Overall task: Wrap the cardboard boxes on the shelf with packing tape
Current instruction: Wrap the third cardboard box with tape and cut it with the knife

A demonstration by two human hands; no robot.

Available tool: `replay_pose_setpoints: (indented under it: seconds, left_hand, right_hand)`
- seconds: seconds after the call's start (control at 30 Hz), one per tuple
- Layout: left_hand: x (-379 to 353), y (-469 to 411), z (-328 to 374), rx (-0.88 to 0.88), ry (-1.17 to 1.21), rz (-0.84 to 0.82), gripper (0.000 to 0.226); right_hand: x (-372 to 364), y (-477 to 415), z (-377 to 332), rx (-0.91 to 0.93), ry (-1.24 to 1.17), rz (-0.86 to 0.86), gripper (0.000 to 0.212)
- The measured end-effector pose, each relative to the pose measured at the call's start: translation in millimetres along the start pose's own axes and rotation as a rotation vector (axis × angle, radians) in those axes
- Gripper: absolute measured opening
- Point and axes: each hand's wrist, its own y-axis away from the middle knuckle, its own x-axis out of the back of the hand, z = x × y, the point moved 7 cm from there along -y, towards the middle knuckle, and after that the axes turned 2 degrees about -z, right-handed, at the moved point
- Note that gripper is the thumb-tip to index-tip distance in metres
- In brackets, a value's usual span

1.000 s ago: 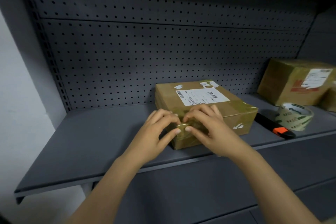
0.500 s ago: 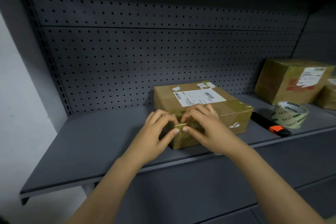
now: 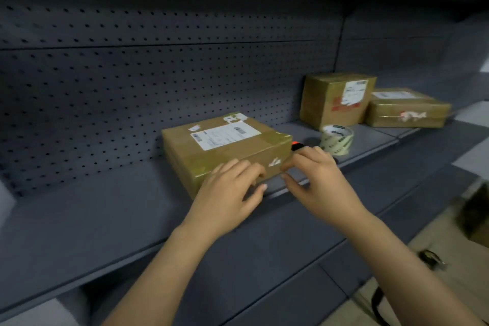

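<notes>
- Head view: a flat brown cardboard box with a white shipping label [image 3: 227, 144] lies on the dark grey metal shelf [image 3: 87, 209], near its front edge, before the perforated back panel [image 3: 148, 82].
- The left hand [image 3: 230, 198] rests on the front face of this box, fingers curled and pressed on the cardboard; it grasps nothing that I can see.
- The right hand [image 3: 317, 182] is at the front right corner of the box, thumb and forefinger almost closed in a pinch; whether tape is between them I cannot tell.
- A roll of pale packing tape [image 3: 336, 139] stands just right of the box, and an orange-tipped black cutter [image 3: 297, 145] lies between them, mostly hidden.
- Further right, a taller brown box [image 3: 334, 100] touches another flat brown box [image 3: 407, 111].
</notes>
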Motion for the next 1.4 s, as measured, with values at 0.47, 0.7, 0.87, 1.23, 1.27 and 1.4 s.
replay_pose_setpoints:
  seconds: [0.47, 0.7, 0.87, 1.23, 1.27, 1.4]
  left_hand:
    - [-128, -99, 76, -0.087, -0.014, -0.100, 0.014]
    - [-194, -181, 68, 0.103, -0.093, -0.139, 0.022]
    - [-229, -220, 65, 0.192, -0.112, -0.218, 0.039]
    - [-238, -227, 48, 0.416, 0.043, -0.196, 0.023]
    - [-233, -226, 49, 0.453, 0.110, -0.155, 0.020]
    - [-215, -218, 56, 0.541, 0.380, -0.074, 0.017]
  right_hand:
    - [43, 66, 178, -0.233, 0.124, -0.033, 0.012]
    - [33, 44, 283, -0.233, 0.049, -0.091, 0.013]
    - [17, 23, 325, -0.206, -0.049, -0.126, 0.012]
    - [11, -3, 346, -0.190, -0.368, -0.130, 0.035]
    - [15, -7, 341, -0.185, -0.447, -0.116, 0.041]
    - [29, -27, 318, -0.134, -0.619, -0.079, 0.048]
